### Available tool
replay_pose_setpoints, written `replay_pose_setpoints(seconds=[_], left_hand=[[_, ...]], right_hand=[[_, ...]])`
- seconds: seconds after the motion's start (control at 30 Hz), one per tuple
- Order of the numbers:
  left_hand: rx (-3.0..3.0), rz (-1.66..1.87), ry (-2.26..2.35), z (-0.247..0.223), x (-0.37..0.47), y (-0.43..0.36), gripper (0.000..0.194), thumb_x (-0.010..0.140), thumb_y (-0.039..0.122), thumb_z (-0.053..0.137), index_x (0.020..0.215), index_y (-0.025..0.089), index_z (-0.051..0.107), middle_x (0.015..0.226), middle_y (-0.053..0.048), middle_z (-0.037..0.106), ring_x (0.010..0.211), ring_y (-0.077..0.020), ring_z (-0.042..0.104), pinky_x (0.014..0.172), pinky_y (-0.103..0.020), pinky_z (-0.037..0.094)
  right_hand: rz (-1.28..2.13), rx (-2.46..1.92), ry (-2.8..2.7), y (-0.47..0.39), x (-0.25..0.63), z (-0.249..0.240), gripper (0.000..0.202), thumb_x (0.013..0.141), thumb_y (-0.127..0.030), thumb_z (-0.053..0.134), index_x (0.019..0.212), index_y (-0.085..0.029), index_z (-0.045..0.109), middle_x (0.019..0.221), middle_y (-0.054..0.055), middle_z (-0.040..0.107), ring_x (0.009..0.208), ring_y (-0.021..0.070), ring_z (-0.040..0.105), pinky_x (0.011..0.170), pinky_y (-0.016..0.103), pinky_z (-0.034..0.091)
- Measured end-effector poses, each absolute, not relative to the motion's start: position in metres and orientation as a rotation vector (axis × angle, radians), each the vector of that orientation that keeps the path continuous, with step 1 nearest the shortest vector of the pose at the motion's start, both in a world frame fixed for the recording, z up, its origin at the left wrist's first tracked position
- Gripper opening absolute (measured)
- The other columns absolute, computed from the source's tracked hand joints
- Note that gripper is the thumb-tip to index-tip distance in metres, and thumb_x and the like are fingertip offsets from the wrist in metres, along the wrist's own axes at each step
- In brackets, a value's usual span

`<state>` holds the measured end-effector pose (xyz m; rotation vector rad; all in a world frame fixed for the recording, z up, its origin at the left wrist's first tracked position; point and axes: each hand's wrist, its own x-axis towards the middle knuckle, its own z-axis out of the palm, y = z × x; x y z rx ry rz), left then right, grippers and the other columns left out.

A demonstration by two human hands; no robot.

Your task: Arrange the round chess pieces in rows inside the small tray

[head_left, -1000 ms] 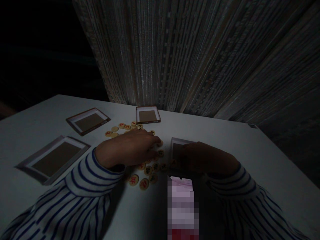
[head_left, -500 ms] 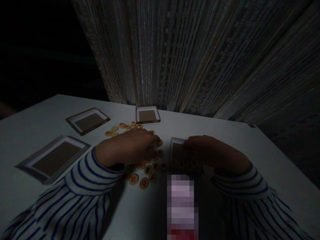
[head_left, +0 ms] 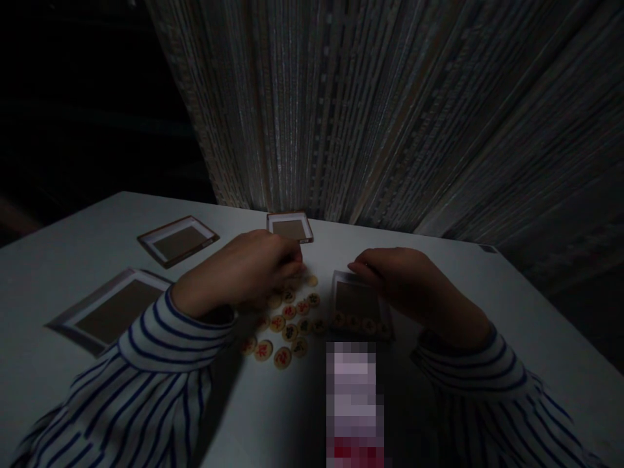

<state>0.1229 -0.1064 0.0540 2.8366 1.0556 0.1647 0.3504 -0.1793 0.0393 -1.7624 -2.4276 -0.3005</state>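
Over a loose spread of round Chinese chess pieces with red and dark characters, my left hand hangs with fingertips drawn together. Whatever those fingers may pinch is hidden. My right hand hovers above a small shallow box, covering part of its right side. Its thumb and fingers are closed, and anything between them is too dark to make out. Inside that box, several pieces lie in a row along the near edge. A plain-looking piece rests between the left hand and the box.
Three more shallow boxes stand on the white table: a large one at left, a brown-rimmed one behind it, and another at the back. A string curtain hangs behind. A pixelated patch covers the near middle.
My left hand has risen slightly and its fingers have drawn together, uncovering more pieces. My right hand has lifted a little from inside the small box, showing its row of pieces.
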Motion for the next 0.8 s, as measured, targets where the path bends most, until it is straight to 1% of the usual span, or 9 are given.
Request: replay_pose_setpoints(seconds=[0.1,0.23,0.3,0.47,0.57,0.63,0.7,0.77,0.8], left_hand=[[2.834,0.202,1.065,0.056,0.119,-0.105,0.032,0.088,0.041,0.041,0.087,0.021,0.066,0.077,-0.003,0.068,0.070,-0.0175,0.060,0.056,-0.024,0.037],[2.822,0.305,1.057,0.059,0.115,-0.105,0.031,0.089,0.035,0.038,0.093,0.020,0.066,0.086,-0.004,0.070,0.076,-0.0170,0.062,0.063,-0.024,0.041],[2.807,0.369,1.058,0.062,0.114,-0.106,0.030,0.088,0.034,0.040,0.095,0.020,0.066,0.089,-0.004,0.070,0.078,-0.0171,0.062,0.066,-0.024,0.041],[2.691,0.561,1.048,0.072,0.108,-0.113,0.029,0.086,0.039,0.046,0.088,0.019,0.067,0.077,0.000,0.069,0.065,-0.0143,0.060,0.060,-0.023,0.041],[2.626,0.719,1.035,0.072,0.103,-0.115,0.028,0.085,0.040,0.049,0.084,0.018,0.067,0.073,0.001,0.069,0.061,-0.0132,0.059,0.058,-0.022,0.041],[2.607,0.780,1.039,0.069,0.098,-0.116,0.028,0.085,0.040,0.049,0.083,0.018,0.066,0.072,0.001,0.069,0.060,-0.0132,0.059,0.057,-0.022,0.041],[2.604,0.802,1.040,0.063,0.092,-0.118,0.028,0.086,0.037,0.047,0.085,0.018,0.067,0.076,0.000,0.070,0.063,-0.0144,0.061,0.059,-0.023,0.043],[2.586,0.840,1.057,0.056,0.086,-0.119,0.027,0.087,0.036,0.047,0.089,0.018,0.067,0.084,-0.002,0.071,0.074,-0.0167,0.064,0.067,-0.024,0.046],[2.568,0.865,1.076,0.052,0.083,-0.120,0.028,0.087,0.036,0.047,0.092,0.018,0.067,0.087,-0.002,0.071,0.076,-0.0172,0.064,0.069,-0.025,0.047]], right_hand=[[-0.340,-1.723,-2.370,-0.182,0.348,0.042,0.028,0.093,-0.029,0.039,0.083,-0.016,0.062,0.077,0.005,0.067,0.069,0.0171,0.060,0.061,0.027,0.038],[-0.337,-1.603,-2.286,-0.183,0.348,0.043,0.026,0.092,-0.022,0.039,0.100,-0.014,0.063,0.094,0.008,0.070,0.085,0.0193,0.063,0.074,0.029,0.045],[-0.319,-1.564,-2.271,-0.183,0.348,0.044,0.026,0.091,-0.021,0.041,0.104,-0.014,0.062,0.100,0.009,0.069,0.090,0.0199,0.063,0.078,0.030,0.046],[-0.309,-1.565,-2.273,-0.185,0.343,0.043,0.027,0.089,-0.018,0.042,0.107,-0.013,0.062,0.099,0.010,0.070,0.090,0.0204,0.064,0.079,0.032,0.048],[-0.285,-1.549,-2.294,-0.188,0.339,0.043,0.031,0.087,-0.014,0.042,0.112,-0.012,0.060,0.099,0.010,0.070,0.090,0.0212,0.064,0.079,0.034,0.049],[-0.270,-1.528,-2.307,-0.189,0.337,0.043,0.032,0.086,-0.013,0.042,0.112,-0.012,0.060,0.097,0.009,0.070,0.088,0.0211,0.064,0.077,0.034,0.049],[-0.269,-1.515,-2.312,-0.190,0.336,0.043,0.033,0.085,-0.013,0.041,0.112,-0.012,0.061,0.095,0.009,0.070,0.086,0.0208,0.063,0.076,0.034,0.049],[-0.277,-1.506,-2.318,-0.190,0.335,0.044,0.033,0.085,-0.013,0.041,0.112,-0.012,0.061,0.094,0.009,0.070,0.085,0.0206,0.063,0.076,0.034,0.049],[-0.284,-1.504,-2.321,-0.190,0.334,0.044,0.034,0.084,-0.013,0.041,0.111,-0.012,0.061,0.094,0.009,0.070,0.085,0.0206,0.063,0.075,0.033,0.049]])
